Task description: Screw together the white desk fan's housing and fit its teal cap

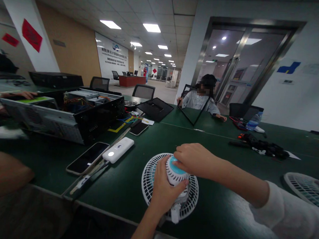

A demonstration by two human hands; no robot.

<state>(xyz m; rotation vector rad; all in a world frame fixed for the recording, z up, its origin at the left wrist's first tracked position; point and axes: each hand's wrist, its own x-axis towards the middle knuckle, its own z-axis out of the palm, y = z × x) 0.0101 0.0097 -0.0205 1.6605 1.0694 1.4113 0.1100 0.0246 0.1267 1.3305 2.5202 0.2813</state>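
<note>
A white fan lies face down on the green table, its round grille [148,177] underneath and its slotted motor housing [172,176] pointing up. My left hand [162,190] is wrapped around the side of that housing, thumb on the near right. At the top sits a light-blue end cap [178,167], partly covered by my right hand [193,159]. The fingers of my right hand are closed at the cap's far edge; whatever they pinch is hidden. A white bracket-like part [175,212] sticks out at the fan's near side.
To the left lie a white power bank [121,148], a phone [88,159] and a second phone [138,128]. An open computer case [80,117] stands behind them, a person's hand on it. Across the table a person holds a black frame [185,117]. Another fan grille [305,186] lies right.
</note>
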